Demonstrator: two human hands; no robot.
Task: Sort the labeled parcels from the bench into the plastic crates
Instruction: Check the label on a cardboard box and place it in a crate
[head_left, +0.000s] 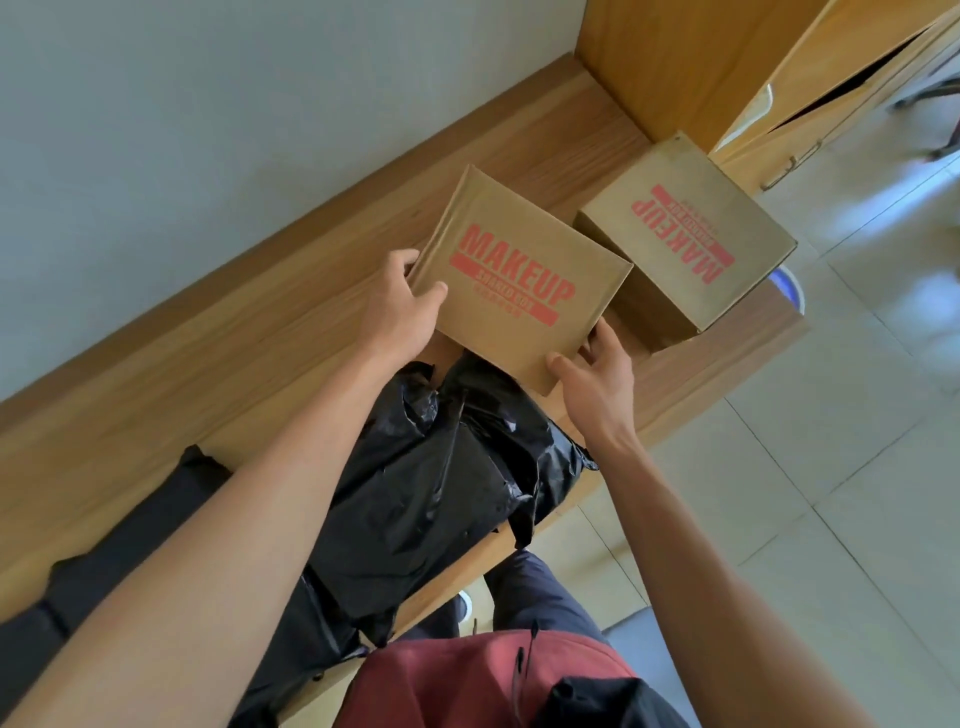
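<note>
Parcels lie along the wooden bench (218, 332), which runs against a pale wall (156, 130) and ends at a wooden cabinet (691, 62).

Head view:

1. Cardboard box (519, 275), printed "MAKEUP" in red. I hold it between both hands, tilted, above the bench near the front edge. Whether its lower side touches the bench cannot be told.
2. My left hand (400, 306) grips the box's left corner. The thumb lies on the printed top face; the fingers are curled round the edge behind.
3. My right hand (597, 374) grips the box's near right corner. The thumb presses the top face at the corner; the fingers wrap the side edge.
4. Second cardboard box (685, 234), same red print, reading upside down from my position. It rests on the bench at the end toward the cabinet, just beside the held box, and overhangs the front edge.
5. Black plastic-wrapped parcel (447, 493). It lies on the bench at the front edge, under my forearms and just beside the held box's lower corner.
6. More black-wrapped parcels (104, 571) lie along the bench toward its left end.

Below the front edge: tiled floor (831, 467), my red shirt (467, 675) and dark trousers (540, 597).
</note>
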